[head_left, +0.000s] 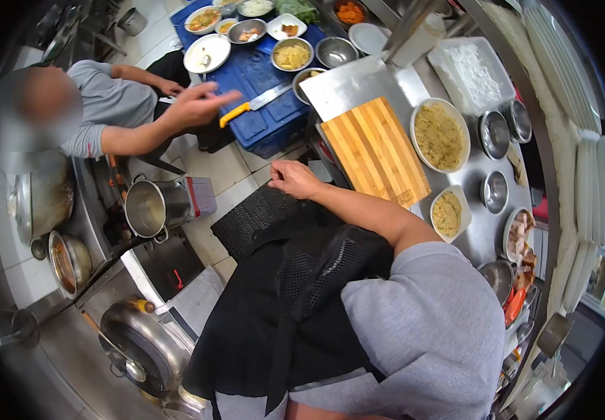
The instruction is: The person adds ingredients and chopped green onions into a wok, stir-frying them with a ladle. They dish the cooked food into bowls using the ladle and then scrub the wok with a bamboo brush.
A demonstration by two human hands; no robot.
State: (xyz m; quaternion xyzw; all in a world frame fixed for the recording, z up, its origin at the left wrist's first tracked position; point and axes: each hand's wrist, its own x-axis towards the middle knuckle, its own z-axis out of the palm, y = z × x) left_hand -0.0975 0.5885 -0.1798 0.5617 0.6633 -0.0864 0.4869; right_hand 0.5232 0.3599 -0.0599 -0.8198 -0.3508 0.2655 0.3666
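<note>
My right hand [294, 179] is bent at the wrist, its fingers curled in, and I see nothing in it. It hangs in front of my black apron, left of the striped wooden cutting board [379, 150]. Beyond it, a knife [257, 105] with a yellow handle lies on a blue surface [274, 129]. My left hand is not in view; a strip of bare skin shows at the bottom edge. On the metal counter [474, 241], right of the board, stand a large bowl [440, 135] and a smaller dish [449, 213] of yellowish food.
At the left, a co-worker [117, 98] in grey stretches a hand [204, 105] towards the knife. Below stand a tall pot [150, 208] and a wok [131, 350]. Food bowls cover the blue surface's far part; a white tub [470, 70] and metal bowls [494, 133] sit right.
</note>
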